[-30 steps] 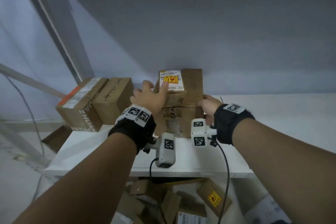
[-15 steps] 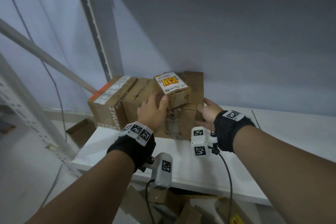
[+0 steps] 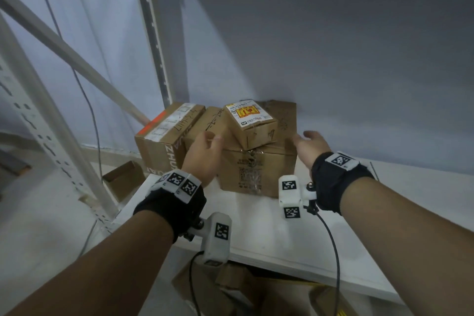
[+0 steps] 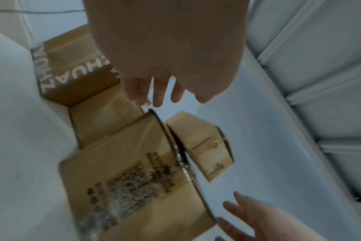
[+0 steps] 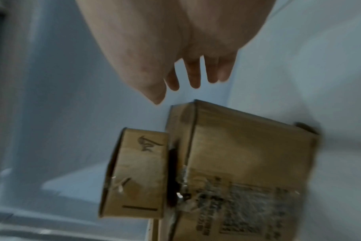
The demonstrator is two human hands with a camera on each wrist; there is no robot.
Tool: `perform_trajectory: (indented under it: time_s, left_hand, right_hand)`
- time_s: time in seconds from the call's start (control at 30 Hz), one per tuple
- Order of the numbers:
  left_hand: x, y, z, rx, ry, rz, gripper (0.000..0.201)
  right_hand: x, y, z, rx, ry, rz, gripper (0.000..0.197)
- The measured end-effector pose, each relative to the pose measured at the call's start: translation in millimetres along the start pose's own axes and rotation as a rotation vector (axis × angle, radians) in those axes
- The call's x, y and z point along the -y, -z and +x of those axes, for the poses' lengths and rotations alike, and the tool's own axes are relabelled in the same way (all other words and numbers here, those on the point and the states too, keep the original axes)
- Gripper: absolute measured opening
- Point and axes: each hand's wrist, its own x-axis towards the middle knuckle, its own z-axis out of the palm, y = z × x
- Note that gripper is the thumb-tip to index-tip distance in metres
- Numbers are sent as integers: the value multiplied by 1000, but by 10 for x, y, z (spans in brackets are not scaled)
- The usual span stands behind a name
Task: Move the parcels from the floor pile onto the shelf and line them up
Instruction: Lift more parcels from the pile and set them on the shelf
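On the white shelf point(image 3: 256, 228) stands a large brown parcel point(image 3: 256, 169) with a small yellow-labelled parcel point(image 3: 250, 120) lying askew on top. To its left stand a plain parcel point(image 3: 213, 120) and a parcel with orange tape point(image 3: 164, 141). My left hand point(image 3: 205, 151) hovers by the large parcel's left top corner, fingers loose, holding nothing. My right hand point(image 3: 310, 143) is spread just off its right side. In the wrist views, the left hand point(image 4: 155, 91) and right hand point(image 5: 192, 76) are empty above the large parcel point(image 4: 134, 179) point(image 5: 247, 154) and small parcel point(image 4: 200, 143) point(image 5: 138, 171).
More parcels point(image 3: 230, 290) lie on the floor under the shelf's front edge. A metal rack post point(image 3: 151, 33) and a slanted brace point(image 3: 77, 64) rise at the left. A flat carton point(image 3: 123, 179) lies on the floor left of the shelf. The shelf's right half is bare.
Both hands have let go of the stacked parcels and drawn back a little. The stack now sits against the plain parcel on the left, and the small top parcel has turned askew.
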Motion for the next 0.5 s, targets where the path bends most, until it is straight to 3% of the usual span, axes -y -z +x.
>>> perform_trajectory:
  time_s: [0.07, 0.13, 0.27, 0.37, 0.43, 0.5]
  left_hand:
    - [-162, -27, -25, 28, -11, -23, 33]
    - [-315, -110, -16, 94, -44, -10, 32]
    - [-506, -274, 32, 176, -37, 106, 65]
    - [-594, -328, 4, 171, 19, 39, 53]
    - [-650, -342, -84, 164, 17, -76, 47]
    - [-694, -368, -219, 159, -13, -158, 31]
  right_hand:
    - [209, 57, -26, -75, 59, -50, 51]
    - [430, 62, -78, -2, 115, -52, 47]
    - [650, -25, -196, 219, 39, -63, 49]
    - [643, -63, -254, 260, -35, 40, 45]
    - [614, 5, -321, 258, -24, 128, 53]
    - [550, 160, -410, 272, -39, 220, 54]
